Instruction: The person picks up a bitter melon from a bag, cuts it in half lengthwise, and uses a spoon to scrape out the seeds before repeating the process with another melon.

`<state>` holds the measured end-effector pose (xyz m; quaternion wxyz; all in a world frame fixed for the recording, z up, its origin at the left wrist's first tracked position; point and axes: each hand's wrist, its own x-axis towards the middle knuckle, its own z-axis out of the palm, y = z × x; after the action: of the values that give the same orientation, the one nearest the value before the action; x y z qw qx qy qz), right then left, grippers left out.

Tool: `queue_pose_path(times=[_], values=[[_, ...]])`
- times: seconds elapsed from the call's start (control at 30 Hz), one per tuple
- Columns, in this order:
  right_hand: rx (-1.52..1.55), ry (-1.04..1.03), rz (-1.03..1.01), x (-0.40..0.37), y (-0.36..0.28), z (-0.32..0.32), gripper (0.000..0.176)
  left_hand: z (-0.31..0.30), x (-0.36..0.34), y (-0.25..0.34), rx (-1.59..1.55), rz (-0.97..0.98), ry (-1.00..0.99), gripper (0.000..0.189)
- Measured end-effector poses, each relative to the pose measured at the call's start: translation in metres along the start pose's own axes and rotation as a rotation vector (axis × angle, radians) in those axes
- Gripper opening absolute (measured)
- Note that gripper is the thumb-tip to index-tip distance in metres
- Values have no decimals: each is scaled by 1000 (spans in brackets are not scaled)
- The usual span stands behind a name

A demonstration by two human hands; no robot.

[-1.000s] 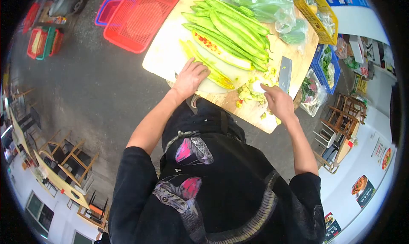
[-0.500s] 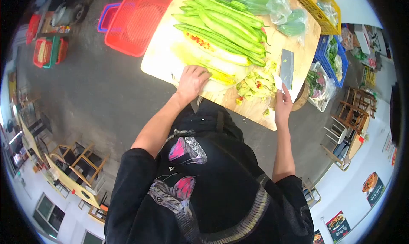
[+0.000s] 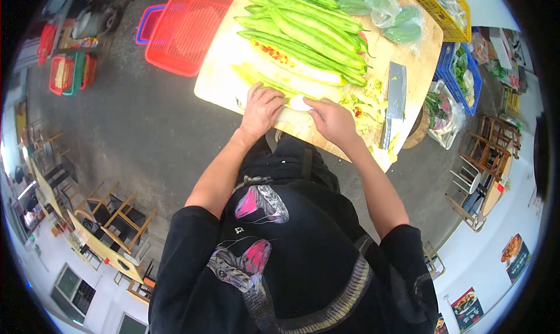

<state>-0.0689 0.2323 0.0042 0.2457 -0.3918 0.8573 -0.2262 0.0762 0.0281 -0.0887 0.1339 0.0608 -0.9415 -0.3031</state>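
Note:
My left hand (image 3: 263, 108) is closed over a split long green gourd (image 3: 248, 76) near the front edge of the wooden board (image 3: 204, 90). In my right hand (image 3: 333, 122) is a white spoon (image 3: 300, 103), pressed against the gourd close to my left fingers. Its handle is hidden. Whole green gourds (image 3: 315, 28) are piled behind, beside an opened one with red seeds (image 3: 273, 53). Scraped pulp (image 3: 367, 104) lies on the board to the right. Beyond it rests a cleaver (image 3: 397, 92), with nobody touching it.
A red basket (image 3: 189, 31) sits left of the board. Bagged greens (image 3: 402, 25) are at the back right. A yellow crate (image 3: 442, 10), a blue crate (image 3: 455, 80) and a bagged tray of vegetables (image 3: 444, 112) line the right side. Chairs (image 3: 111, 217) stand farther left.
My right hand has moved left with the white spoon, from the pulp pile to the gourd. Some pulp has shifted toward the board's front right corner. My left hand has stayed on the gourd.

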Motion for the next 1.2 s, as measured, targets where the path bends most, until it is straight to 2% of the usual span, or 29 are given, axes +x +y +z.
queue_pose_path(times=[0.1,0.27,0.37,0.4,0.5,0.6,0.7,0.8,0.9,1.0,1.2], values=[[-90,-22,-49,13,1,7,33,-2,1,0,10,-19,-11,23],[-231,-130,-110,-3,17,-16,33,-5,2,2,14,-27,-6,22],[-427,-216,-1,-20,24,-44,35,-3,2,-1,2,-12,-5,20],[-374,-192,43,-25,21,-53,37,-3,4,-3,4,-11,12,19],[-305,-119,-4,-18,10,-46,37,-1,4,0,-6,-10,16,18],[-149,-5,-127,2,0,-10,32,-4,4,-1,-11,-27,-9,17],[-205,-93,-19,11,-12,-3,32,-5,5,0,-20,-34,-23,17],[-250,-116,-81,-19,18,-13,32,-9,7,-1,-28,-20,-17,17],[-330,-115,79,-43,34,-40,31,-7,7,-2,-28,-23,-15,17],[-230,29,25,-39,28,-41,33,-3,4,-2,-31,-21,-24,18],[-153,15,-115,2,-4,5,33,-8,8,0,-24,-25,-48,21]])
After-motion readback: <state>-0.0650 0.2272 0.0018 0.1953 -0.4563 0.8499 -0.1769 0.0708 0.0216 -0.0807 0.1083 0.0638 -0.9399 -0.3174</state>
